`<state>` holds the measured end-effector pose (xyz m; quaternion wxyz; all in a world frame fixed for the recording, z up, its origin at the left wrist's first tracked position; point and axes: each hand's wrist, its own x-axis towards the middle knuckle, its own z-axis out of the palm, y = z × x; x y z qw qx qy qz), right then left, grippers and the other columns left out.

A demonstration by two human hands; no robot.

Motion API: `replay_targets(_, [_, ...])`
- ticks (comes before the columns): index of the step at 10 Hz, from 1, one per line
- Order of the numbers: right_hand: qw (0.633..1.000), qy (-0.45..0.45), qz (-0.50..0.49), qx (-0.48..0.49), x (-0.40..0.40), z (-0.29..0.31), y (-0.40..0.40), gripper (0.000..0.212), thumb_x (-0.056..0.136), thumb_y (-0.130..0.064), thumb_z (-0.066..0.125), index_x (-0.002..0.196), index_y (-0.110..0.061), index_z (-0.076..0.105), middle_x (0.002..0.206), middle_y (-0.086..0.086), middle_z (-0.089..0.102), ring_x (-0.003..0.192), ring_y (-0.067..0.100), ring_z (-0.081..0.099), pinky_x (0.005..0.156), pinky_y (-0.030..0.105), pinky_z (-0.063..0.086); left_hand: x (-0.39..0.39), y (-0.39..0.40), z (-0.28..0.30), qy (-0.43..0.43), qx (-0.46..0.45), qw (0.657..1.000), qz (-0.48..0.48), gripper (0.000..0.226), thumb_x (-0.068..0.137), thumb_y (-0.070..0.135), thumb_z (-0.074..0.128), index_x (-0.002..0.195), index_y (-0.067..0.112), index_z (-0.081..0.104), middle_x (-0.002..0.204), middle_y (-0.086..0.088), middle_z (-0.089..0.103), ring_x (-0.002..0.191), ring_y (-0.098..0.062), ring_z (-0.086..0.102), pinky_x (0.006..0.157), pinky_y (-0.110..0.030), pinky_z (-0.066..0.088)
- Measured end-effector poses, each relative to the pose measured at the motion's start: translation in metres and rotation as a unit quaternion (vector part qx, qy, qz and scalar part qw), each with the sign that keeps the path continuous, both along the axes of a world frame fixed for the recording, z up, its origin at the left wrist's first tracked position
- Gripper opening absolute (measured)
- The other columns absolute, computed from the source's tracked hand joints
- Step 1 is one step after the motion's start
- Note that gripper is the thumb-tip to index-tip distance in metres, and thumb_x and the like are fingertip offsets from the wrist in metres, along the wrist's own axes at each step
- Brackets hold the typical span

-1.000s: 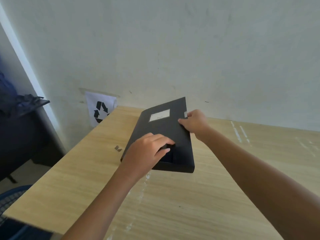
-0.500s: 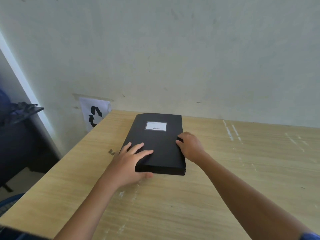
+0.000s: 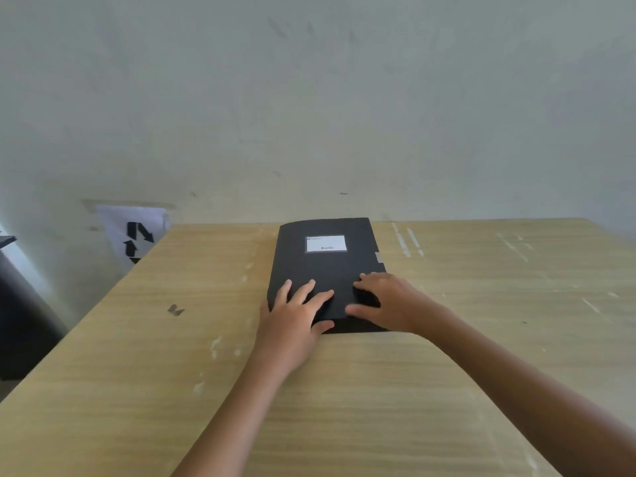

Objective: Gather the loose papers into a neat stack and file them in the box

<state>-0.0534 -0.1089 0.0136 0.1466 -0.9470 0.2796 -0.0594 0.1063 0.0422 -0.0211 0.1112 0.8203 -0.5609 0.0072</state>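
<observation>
Both hands lie flat on the closed black box (image 3: 327,270): the left hand (image 3: 296,311) spreads straight fingers over its near left corner, thumb against the front edge, while the right hand (image 3: 385,301) rests relaxed fingers on the lid's near right part. Lid shut, the box lies flat on the wooden table (image 3: 137,356) near the wall, its white label (image 3: 326,243) facing up; its contents cannot be seen.

Both hands, left (image 3: 295,313) and right (image 3: 387,302), press flat on the closed black box (image 3: 327,270).
</observation>
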Motion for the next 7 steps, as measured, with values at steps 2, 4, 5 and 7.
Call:
replay_targets(2, [0.994, 0.085, -0.026, -0.068, -0.066, -0.017, -0.030, 0.092, 0.090, -0.058, 0.060, 0.159, -0.017, 0.017, 0.167, 0.001, 0.013, 0.155, 0.020, 0.008, 0.124, 0.036, 0.019, -0.042, -0.058, -0.001, 0.003, 0.000, 0.999, -0.038, 0.056, 0.102, 0.060, 0.042, 0.154, 0.052, 0.026, 0.169, 0.016, 0.019, 0.159, -0.025, 0.007, 0.122, -0.057, 0.020])
replay_targets(4, [0.991, 0.075, -0.071, -0.090, -0.074, -0.018, -0.061, 0.077, 0.098, -0.041, 0.057, 0.158, -0.015, 0.017, 0.166, 0.000, 0.018, 0.154, 0.019, 0.012, 0.121, 0.034, 0.024, -0.062, -0.105, 0.001, 0.027, 0.006, 0.999, -0.035, 0.052, 0.105, 0.052, 0.042, 0.155, 0.050, 0.026, 0.170, 0.014, 0.017, 0.159, -0.027, 0.004, 0.122, -0.062, 0.016])
replay_targets(5, [0.987, 0.084, -0.093, -0.097, -0.069, -0.025, -0.072, 0.075, 0.100, -0.037, 0.053, 0.159, -0.014, 0.011, 0.167, 0.002, 0.012, 0.155, 0.022, 0.007, 0.124, 0.037, 0.017, -0.067, -0.121, 0.002, 0.026, 0.017, 0.999, -0.022, 0.051, 0.107, 0.044, 0.041, 0.156, 0.048, 0.025, 0.171, 0.011, 0.017, 0.159, -0.030, 0.004, 0.122, -0.064, 0.013])
replay_targets(7, [0.990, 0.076, -0.109, -0.040, -0.064, -0.008, -0.070, 0.080, 0.093, -0.033, 0.059, 0.158, -0.013, 0.016, 0.166, 0.006, 0.018, 0.153, 0.026, 0.013, 0.124, 0.041, 0.018, -0.078, -0.130, 0.029, 0.059, 0.059, 0.996, -0.022, 0.063, 0.099, 0.051, 0.053, 0.156, 0.045, 0.026, 0.171, 0.008, 0.017, 0.158, -0.033, 0.008, 0.121, -0.062, 0.021])
